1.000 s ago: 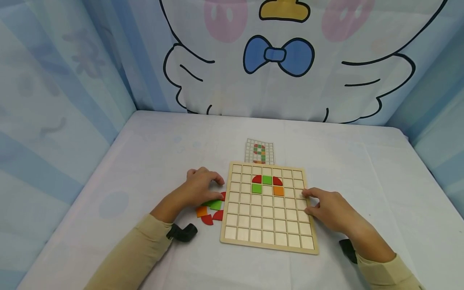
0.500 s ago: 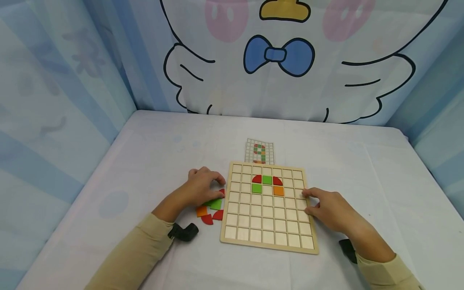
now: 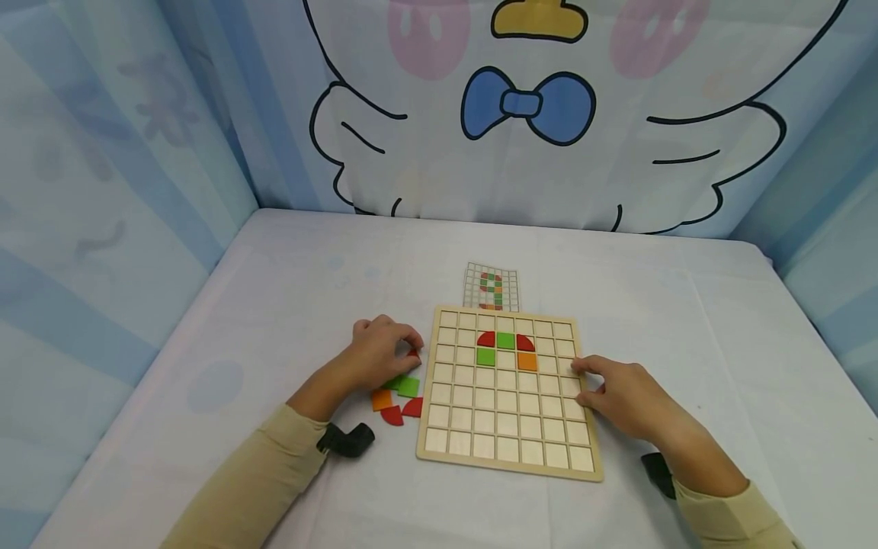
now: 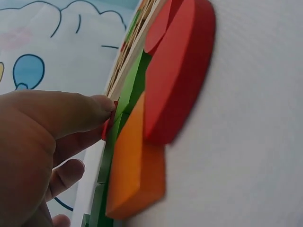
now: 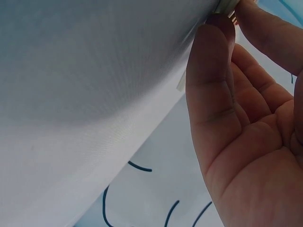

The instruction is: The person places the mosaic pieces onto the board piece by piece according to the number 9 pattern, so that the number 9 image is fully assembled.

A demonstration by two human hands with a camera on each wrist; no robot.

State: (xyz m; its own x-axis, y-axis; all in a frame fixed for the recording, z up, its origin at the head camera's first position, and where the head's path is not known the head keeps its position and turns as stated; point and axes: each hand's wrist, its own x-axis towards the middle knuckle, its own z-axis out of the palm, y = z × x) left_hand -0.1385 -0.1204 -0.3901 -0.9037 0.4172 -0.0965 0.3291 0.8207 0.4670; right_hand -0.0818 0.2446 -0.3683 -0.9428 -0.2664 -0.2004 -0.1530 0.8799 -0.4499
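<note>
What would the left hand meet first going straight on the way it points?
Probably the wooden board's left rim, though the left hand, pinching a red piece, might pass over; height is unclear.

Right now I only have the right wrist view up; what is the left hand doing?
Observer: The left hand pinches a small red piece between thumb and finger.

Operator: Is anything set on the board?

Observer: Yes, five coloured pieces sit in its cells: two red, two green and one orange.

Operator: And beyond its far edge?

Observer: A card lies there, showing a grid with red, green and orange shapes.
</note>
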